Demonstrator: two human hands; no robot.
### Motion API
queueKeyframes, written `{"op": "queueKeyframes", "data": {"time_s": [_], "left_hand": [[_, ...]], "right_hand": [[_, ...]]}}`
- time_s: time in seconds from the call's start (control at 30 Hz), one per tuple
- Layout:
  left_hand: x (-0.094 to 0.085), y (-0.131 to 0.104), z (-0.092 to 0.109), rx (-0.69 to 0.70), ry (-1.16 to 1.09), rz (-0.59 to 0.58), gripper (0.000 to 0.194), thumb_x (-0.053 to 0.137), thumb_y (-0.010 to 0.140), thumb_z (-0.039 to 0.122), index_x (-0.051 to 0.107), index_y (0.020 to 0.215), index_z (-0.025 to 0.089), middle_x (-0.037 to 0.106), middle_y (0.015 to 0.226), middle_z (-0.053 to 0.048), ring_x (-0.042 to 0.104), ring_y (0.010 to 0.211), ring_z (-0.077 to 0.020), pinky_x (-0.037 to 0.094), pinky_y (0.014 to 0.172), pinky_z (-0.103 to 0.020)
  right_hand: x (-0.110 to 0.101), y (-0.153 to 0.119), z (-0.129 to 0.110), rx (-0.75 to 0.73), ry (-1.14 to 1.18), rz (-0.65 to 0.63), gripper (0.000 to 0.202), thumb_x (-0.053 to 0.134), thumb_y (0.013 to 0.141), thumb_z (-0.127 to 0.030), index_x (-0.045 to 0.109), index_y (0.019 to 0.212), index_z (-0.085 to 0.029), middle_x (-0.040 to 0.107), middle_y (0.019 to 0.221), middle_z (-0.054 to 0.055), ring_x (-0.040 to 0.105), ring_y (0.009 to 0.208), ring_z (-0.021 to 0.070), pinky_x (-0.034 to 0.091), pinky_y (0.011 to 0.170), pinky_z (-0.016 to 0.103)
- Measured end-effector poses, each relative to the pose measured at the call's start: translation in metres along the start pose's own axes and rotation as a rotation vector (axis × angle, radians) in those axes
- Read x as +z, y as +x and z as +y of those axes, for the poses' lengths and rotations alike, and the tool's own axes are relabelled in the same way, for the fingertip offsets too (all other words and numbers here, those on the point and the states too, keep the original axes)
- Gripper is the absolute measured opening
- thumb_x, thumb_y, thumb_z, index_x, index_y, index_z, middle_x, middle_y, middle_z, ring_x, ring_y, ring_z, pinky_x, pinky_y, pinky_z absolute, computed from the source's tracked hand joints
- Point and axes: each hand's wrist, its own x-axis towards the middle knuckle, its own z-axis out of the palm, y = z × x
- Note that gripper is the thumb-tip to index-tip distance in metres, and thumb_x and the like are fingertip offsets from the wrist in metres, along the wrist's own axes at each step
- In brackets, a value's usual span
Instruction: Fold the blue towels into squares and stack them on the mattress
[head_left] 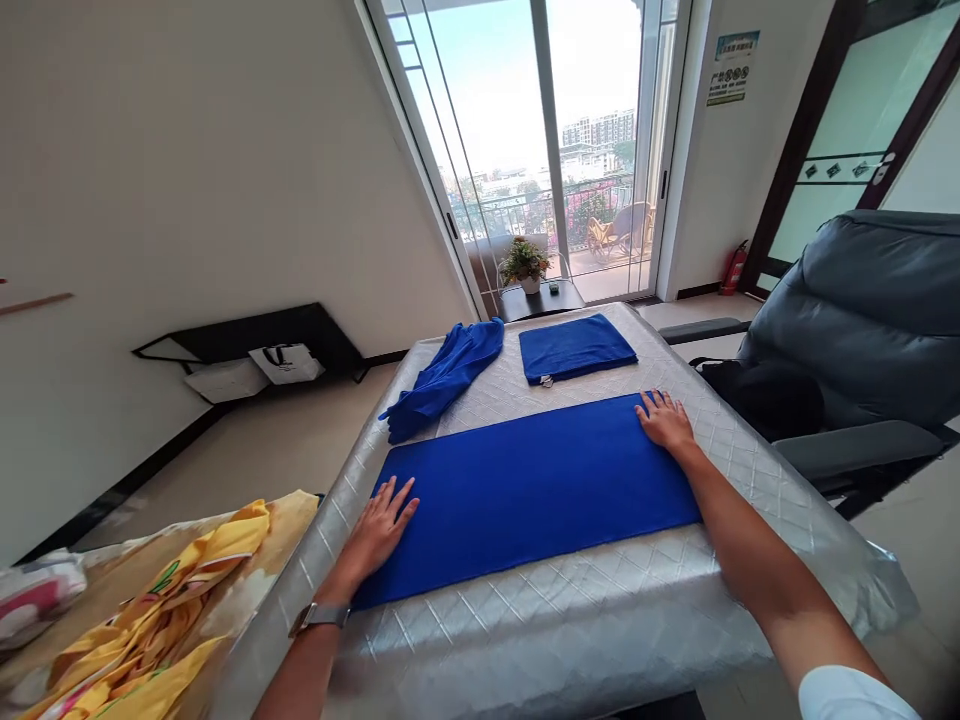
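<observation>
A long blue cloth (525, 485), which looks like a towel, lies flat across the plastic-wrapped mattress (570, 610). On its left end rests my left hand (381, 525), fingers spread, a watch on the wrist. My right hand (666, 420) lies open on the far right corner of the same cloth. Beyond it sits a folded blue cloth (576, 348) with a small white tag at its near edge. To the left of that, a crumpled blue cloth (450, 378) is heaped near the mattress edge.
A dark padded armchair (870, 310) stands close on the right. Yellow patterned fabric (187, 580) is piled at lower left. Past the mattress, a small table (544, 298) holds a potted plant (525, 262) before the glass sliding door. White bags (289, 363) sit by the left wall.
</observation>
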Motion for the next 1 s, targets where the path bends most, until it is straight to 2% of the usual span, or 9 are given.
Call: {"op": "queueKeyframes", "data": {"time_s": [0.17, 0.33, 0.4, 0.47, 0.6, 0.7, 0.77, 0.83, 1.0], "left_hand": [[0.006, -0.053, 0.001, -0.063, 0.049, 0.011, 0.07, 0.025, 0.102, 0.065, 0.024, 0.162, 0.029, 0.017, 0.171, -0.01, 0.017, 0.157, -0.0291, 0.02, 0.126, -0.055], [0.003, -0.062, 0.015, -0.051, 0.093, 0.07, 0.068, 0.025, 0.102, 0.063, 0.025, 0.162, 0.029, 0.021, 0.171, -0.008, 0.02, 0.157, -0.0265, 0.02, 0.126, -0.052], [0.003, -0.061, 0.017, -0.051, 0.093, 0.08, 0.069, 0.023, 0.102, 0.064, 0.026, 0.162, 0.029, 0.022, 0.17, -0.009, 0.021, 0.157, -0.0265, 0.02, 0.126, -0.051], [0.003, -0.061, 0.017, -0.046, 0.089, 0.09, 0.07, 0.022, 0.102, 0.065, 0.026, 0.161, 0.028, 0.022, 0.17, -0.009, 0.021, 0.157, -0.0267, 0.019, 0.127, -0.052], [0.006, -0.063, 0.014, -0.044, 0.078, 0.106, 0.07, 0.023, 0.102, 0.065, 0.028, 0.161, 0.028, 0.024, 0.17, -0.009, 0.022, 0.157, -0.0271, 0.018, 0.127, -0.052], [0.006, -0.063, 0.013, -0.04, 0.076, 0.112, 0.069, 0.023, 0.102, 0.065, 0.029, 0.161, 0.028, 0.025, 0.169, -0.01, 0.023, 0.156, -0.0276, 0.019, 0.127, -0.051], [0.007, -0.064, 0.013, -0.033, 0.076, 0.117, 0.069, 0.022, 0.102, 0.065, 0.029, 0.16, 0.028, 0.025, 0.169, -0.01, 0.025, 0.156, -0.028, 0.021, 0.126, -0.052], [0.007, -0.064, 0.012, -0.026, 0.078, 0.126, 0.069, 0.022, 0.102, 0.065, 0.029, 0.161, 0.028, 0.026, 0.169, -0.01, 0.026, 0.155, -0.0284, 0.022, 0.125, -0.052], [0.009, -0.064, 0.01, -0.023, 0.075, 0.133, 0.067, 0.023, 0.103, 0.062, 0.027, 0.161, 0.028, 0.026, 0.169, -0.009, 0.025, 0.156, -0.0279, 0.023, 0.125, -0.053]], "right_hand": [[-0.005, -0.007, -0.003, 0.012, -0.051, 0.018, 0.062, 0.021, 0.106, -0.048, 0.031, 0.162, -0.024, 0.025, 0.169, 0.006, 0.018, 0.156, 0.0281, 0.014, 0.125, 0.051], [-0.025, -0.034, -0.036, -0.043, -0.082, 0.165, 0.058, 0.023, 0.104, -0.025, 0.043, 0.154, -0.005, 0.032, 0.164, 0.02, 0.018, 0.155, 0.0356, 0.003, 0.124, 0.057], [-0.029, -0.055, -0.072, -0.127, -0.077, 0.183, 0.059, 0.022, 0.103, -0.025, 0.043, 0.154, -0.003, 0.031, 0.165, 0.019, 0.017, 0.155, 0.0341, 0.0, 0.125, 0.054], [-0.026, -0.084, -0.123, -0.231, -0.062, 0.156, 0.059, 0.024, 0.105, -0.034, 0.04, 0.157, -0.01, 0.028, 0.167, 0.013, 0.017, 0.156, 0.029, 0.002, 0.126, 0.048], [-0.002, -0.153, -0.233, -0.552, 0.139, -0.037, 0.073, 0.021, 0.105, -0.055, 0.028, 0.162, -0.011, 0.021, 0.169, 0.011, 0.014, 0.157, 0.0258, 0.006, 0.127, 0.046], [0.017, -0.192, -0.282, -0.666, 0.202, -0.16, 0.082, 0.018, 0.102, -0.066, 0.022, 0.164, -0.012, 0.013, 0.17, 0.01, 0.009, 0.158, 0.0248, 0.005, 0.128, 0.048], [0.022, -0.203, -0.287, -0.675, 0.208, -0.191, 0.083, 0.016, 0.102, -0.068, 0.019, 0.164, -0.013, 0.01, 0.17, 0.009, 0.006, 0.158, 0.0244, 0.003, 0.128, 0.049], [0.021, -0.203, -0.273, -0.658, 0.197, -0.199, 0.083, 0.016, 0.101, -0.069, 0.017, 0.165, -0.016, 0.008, 0.17, 0.007, 0.004, 0.159, 0.0234, 0.001, 0.128, 0.048], [0.011, -0.175, -0.177, -0.446, 0.09, -0.176, 0.081, 0.014, 0.101, -0.069, 0.016, 0.165, -0.019, 0.009, 0.17, 0.004, 0.006, 0.158, 0.023, 0.002, 0.128, 0.049]]}}
